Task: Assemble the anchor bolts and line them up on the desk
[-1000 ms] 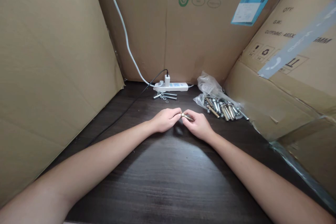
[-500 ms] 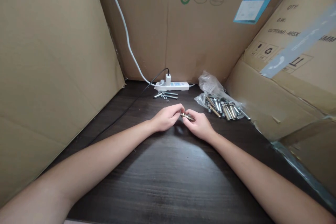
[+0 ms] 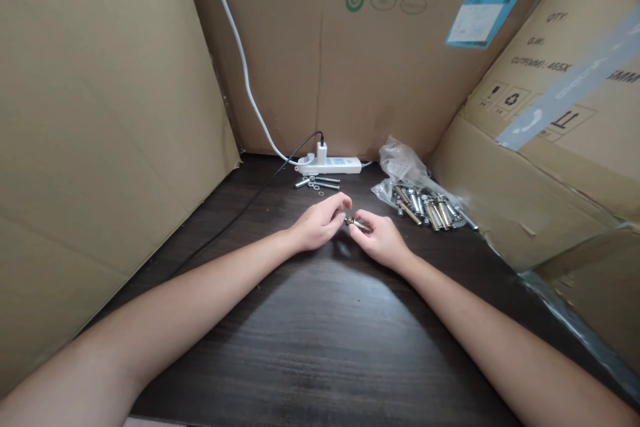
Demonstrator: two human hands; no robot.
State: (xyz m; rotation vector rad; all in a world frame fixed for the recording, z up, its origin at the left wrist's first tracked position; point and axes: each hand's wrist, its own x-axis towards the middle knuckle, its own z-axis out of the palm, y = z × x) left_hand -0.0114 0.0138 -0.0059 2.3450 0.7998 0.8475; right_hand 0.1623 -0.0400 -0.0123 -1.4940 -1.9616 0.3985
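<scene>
My right hand (image 3: 383, 239) is closed on a yellowish expansion bolt (image 3: 361, 225), pinched between thumb and fingers just above the dark table. The bolt lies nearly level, and its end with the nut (image 3: 349, 220) points left. At that end is my left hand (image 3: 320, 221), its index finger raised and curved away from the nut, apart from the thumb. The left thumb is close by the bolt's end; whether it touches cannot be made out. Part of the bolt is hidden by the right fingers.
Several loose bolt parts and washers (image 3: 320, 183) lie before a white power strip (image 3: 345, 165). At the right, more bolts (image 3: 435, 208) spill from a clear plastic bag (image 3: 403, 159). A black cable (image 3: 250, 200) crosses the left side. Cardboard walls (image 3: 280, 47) surround the dark table (image 3: 300, 347).
My left index finger has lifted off the nut end and the gap to the thumb has widened. The right hand keeps its hold on the bolt, almost unmoved.
</scene>
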